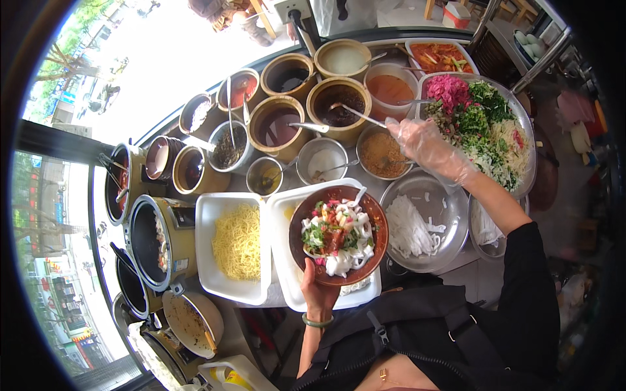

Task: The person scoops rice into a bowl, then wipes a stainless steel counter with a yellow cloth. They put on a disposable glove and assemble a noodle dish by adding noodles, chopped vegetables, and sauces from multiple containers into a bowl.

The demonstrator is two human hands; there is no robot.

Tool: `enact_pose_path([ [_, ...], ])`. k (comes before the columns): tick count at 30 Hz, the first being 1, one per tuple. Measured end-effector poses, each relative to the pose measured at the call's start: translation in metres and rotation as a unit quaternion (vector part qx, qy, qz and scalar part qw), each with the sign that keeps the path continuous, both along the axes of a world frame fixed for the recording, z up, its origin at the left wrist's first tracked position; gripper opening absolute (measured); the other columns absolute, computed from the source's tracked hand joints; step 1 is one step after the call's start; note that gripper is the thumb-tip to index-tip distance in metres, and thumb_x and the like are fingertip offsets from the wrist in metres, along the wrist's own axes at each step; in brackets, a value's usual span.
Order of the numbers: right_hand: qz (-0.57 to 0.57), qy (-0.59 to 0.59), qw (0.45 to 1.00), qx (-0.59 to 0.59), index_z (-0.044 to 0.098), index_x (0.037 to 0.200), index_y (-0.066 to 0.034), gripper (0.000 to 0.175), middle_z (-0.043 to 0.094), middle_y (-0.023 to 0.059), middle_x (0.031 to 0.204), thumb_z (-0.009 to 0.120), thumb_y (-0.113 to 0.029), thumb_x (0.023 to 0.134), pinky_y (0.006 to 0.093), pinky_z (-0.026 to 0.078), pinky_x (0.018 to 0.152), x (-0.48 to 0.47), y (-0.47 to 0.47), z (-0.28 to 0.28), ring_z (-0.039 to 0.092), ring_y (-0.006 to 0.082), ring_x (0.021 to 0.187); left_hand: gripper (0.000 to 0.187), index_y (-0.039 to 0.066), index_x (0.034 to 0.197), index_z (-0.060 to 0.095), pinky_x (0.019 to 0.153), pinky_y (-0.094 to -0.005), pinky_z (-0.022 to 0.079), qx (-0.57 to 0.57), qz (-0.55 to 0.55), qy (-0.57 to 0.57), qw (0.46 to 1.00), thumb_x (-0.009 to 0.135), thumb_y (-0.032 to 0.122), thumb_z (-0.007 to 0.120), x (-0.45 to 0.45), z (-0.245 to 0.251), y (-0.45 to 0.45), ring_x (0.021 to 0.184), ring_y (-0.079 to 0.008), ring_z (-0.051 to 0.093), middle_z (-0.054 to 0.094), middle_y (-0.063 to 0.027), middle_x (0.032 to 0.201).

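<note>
My left hand (318, 293) holds a brown bowl (380, 247) from below, its thumb on the near rim. In the bowl lie wide white noodles (345, 264), chopped greens (313, 238), pink pickled pieces and a reddish-brown sauce (334, 239). A white utensil handle (361, 195) sticks up at the bowl's far edge. In a clear plastic glove, my right hand (425, 146) grips the handle of a long metal spoon (363, 116). The spoon's head rests in dark sauce inside a brown ceramic pot (326, 129).
Several sauce pots stand behind the bowl, beside a steel bowl of ground brown seasoning (381, 146). A tray (530, 156) of chopped vegetables is at right. White noodles lie in a colander (457, 239), yellow noodles (238, 242) in a white tub (208, 278). Cookers (183, 249) line the left.
</note>
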State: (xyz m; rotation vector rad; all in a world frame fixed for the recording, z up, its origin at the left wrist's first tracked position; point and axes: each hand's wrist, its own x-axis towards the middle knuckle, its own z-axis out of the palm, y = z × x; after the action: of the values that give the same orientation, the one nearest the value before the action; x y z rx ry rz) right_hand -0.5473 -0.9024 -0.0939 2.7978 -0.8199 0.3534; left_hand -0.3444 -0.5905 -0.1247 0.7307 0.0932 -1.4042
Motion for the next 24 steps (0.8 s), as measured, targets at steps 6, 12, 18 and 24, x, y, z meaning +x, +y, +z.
enact_pose_path([
  [6, 0.056, -0.095, 0.994, -0.017, 0.062, 0.11, 0.0012, 0.027, 0.063, 0.014, 0.08, 0.058, -0.005, 0.084, 0.0367, 0.054, 0.065, -0.004, -0.022, -0.036, 0.065, 0.0269, 0.071, 0.06, 0.004, 0.144, 0.035, 0.111, -0.0515, 0.032, -0.035, -0.008, 0.006, 0.999, 0.101, 0.043, 0.043, -0.028, 0.004, -0.008, 0.131, -0.0333, 0.045, 0.046, -0.0144, 0.144],
  [12, 0.043, -0.386, 0.817, 0.427, 0.064, 0.104, 0.0009, 0.02, 0.062, 0.0099, 0.078, 0.059, -0.012, 0.089, 0.0314, 0.051, 0.065, 0.019, -0.05, -0.084, 0.06, 0.018, 0.069, 0.059, 0.003, 0.144, 0.036, 0.11, -0.0532, 0.033, 0.025, 0.007, -0.027, 0.999, 0.1, 0.042, 0.044, -0.04, 0.003, -0.024, 0.129, -0.0345, 0.047, 0.048, -0.0149, 0.142],
  [18, -0.086, -0.416, 0.625, 0.655, 0.057, 0.121, 0.0004, 0.035, 0.059, 0.0018, 0.082, 0.059, -0.025, 0.097, 0.0218, 0.044, 0.054, 0.024, -0.049, -0.08, 0.051, 0.0071, 0.06, 0.061, 0.003, 0.144, 0.035, 0.11, -0.0529, 0.033, 0.02, -0.001, -0.032, 0.999, 0.1, 0.043, 0.044, -0.044, -0.005, -0.036, 0.129, -0.0348, 0.046, 0.046, -0.0158, 0.143],
  [24, -0.152, -0.507, 0.353, 0.772, 0.048, 0.13, -0.0011, 0.039, 0.061, 0.008, 0.085, 0.058, -0.019, 0.097, 0.0247, 0.045, 0.046, -0.005, -0.022, -0.047, 0.054, 0.0108, 0.054, 0.06, 0.003, 0.144, 0.034, 0.111, -0.055, 0.032, 0.03, -0.018, -0.032, 0.999, 0.099, 0.041, 0.047, -0.037, -0.009, -0.044, 0.131, -0.0356, 0.045, 0.046, -0.0154, 0.143],
])
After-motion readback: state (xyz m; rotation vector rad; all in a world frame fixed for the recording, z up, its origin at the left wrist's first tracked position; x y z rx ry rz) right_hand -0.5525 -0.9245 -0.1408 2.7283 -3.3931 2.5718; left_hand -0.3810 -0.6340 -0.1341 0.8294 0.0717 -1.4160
